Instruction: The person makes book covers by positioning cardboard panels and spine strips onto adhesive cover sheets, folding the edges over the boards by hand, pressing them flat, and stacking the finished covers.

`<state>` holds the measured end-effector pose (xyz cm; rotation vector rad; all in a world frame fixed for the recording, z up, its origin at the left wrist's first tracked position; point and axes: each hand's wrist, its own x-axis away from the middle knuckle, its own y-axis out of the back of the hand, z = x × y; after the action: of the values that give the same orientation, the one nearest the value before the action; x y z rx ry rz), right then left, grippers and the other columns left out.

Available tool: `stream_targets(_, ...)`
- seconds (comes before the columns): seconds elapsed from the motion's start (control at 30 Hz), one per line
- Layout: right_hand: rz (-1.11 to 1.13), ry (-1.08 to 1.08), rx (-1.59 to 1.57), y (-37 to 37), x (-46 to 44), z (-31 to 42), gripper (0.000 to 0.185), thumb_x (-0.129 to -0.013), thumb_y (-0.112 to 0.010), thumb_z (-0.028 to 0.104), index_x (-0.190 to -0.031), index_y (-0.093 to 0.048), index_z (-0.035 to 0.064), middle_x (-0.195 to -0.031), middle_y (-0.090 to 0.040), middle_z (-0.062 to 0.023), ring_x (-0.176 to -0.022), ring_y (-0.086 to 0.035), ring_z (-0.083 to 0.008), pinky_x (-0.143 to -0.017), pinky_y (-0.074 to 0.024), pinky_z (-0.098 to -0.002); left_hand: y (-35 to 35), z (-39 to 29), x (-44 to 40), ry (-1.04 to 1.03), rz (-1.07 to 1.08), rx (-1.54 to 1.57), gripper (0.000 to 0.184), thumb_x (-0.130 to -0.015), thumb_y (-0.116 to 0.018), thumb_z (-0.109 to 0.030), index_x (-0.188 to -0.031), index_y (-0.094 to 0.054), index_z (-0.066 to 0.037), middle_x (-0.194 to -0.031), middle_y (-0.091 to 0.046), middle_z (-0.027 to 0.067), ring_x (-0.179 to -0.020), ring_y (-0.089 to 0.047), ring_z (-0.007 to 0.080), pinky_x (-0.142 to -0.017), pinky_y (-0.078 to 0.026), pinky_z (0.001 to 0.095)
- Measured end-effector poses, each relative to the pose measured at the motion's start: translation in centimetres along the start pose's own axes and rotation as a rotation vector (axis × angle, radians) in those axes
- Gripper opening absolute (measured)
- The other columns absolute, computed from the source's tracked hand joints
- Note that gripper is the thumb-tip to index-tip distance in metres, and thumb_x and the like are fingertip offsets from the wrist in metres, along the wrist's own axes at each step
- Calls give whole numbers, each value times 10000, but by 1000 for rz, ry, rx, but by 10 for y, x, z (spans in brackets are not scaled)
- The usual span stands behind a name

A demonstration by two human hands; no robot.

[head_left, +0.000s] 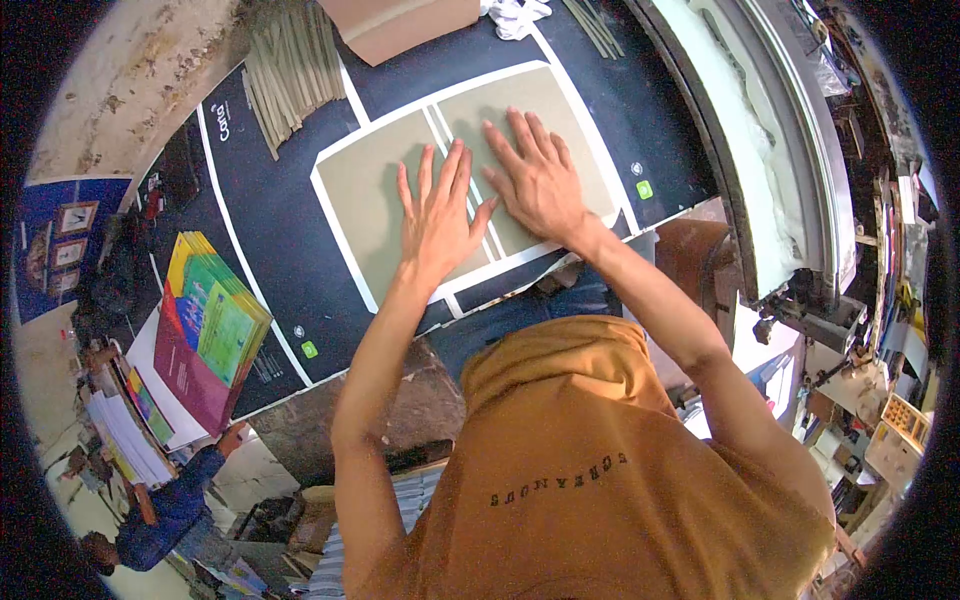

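Around you is a cluttered workroom, with a stained wall (130, 80) at the far left and packed odds and ends along the right edge. Your work lies on a dark table (290, 220), its surface crossed by white lines and marked with small green squares. Close on your right, a long metal-edged frame (740, 130) with a pale bed runs beside the table and limits the room on that side. At the lower left, a co-worker (170, 515) in dark blue has one hand near a stack of booklets (215, 335) with maroon, green and yellow covers, which stands at the table's left end. Beyond your work sits a cardboard box (405, 25), and left of it a loose bundle of narrow strips (295, 75).

In front of you, two grey-beige boards (362, 185) lie flat side by side on a white sheet (345, 255), whose margin shows around them; a thin strip runs down the gap between them. Your left hand (437, 218) lies open and palm down on the left board, and your right hand (540, 185) on the right one, fingers spread, neither gripping anything. Smallest, a crumpled white cloth (517, 15) lies beside the box.
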<state>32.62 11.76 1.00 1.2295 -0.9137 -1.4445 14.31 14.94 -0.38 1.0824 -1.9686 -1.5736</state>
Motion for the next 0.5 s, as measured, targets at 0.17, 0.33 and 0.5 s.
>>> stream_targets(0.17, 1, -25, 26, -15, 5, 2, 548, -1021, -502, 425, -1539, -433, 261, -1611, -370, -119, -1481, -349, -344, -1186, -288, -563, -1, 1, 1, -5, -34, 33, 739, -944, -610, -420, -1545, -391, -51, -1646, -318, 61, -1511, -242, 384, -1208, -109, 648)
stream_targets(0.33, 2, -31, 22, -13, 5, 2, 534, -1025, -496, 404, -1535, -439, 257, -1611, -371, -117, -1481, -348, -345, -1185, -289, -565, -2, 2, 0, -8, -26, 22, 736, -942, -610, -419, -1544, -394, -53, -1645, -318, 64, -1508, -247, 384, -1208, -110, 649)
stream_targets(0.5, 21, -48, 24, -12, 5, 3, 529, -1032, -472, 398, -1539, -428, 251, -1619, -360, -118, -1494, -327, -344, -1201, -262, -563, -2, 1, -2, -5, -8, 20, 745, -940, -612, -413, -1551, -381, -57, -1649, -312, 63, -1507, -247, 384, -1208, -108, 651)
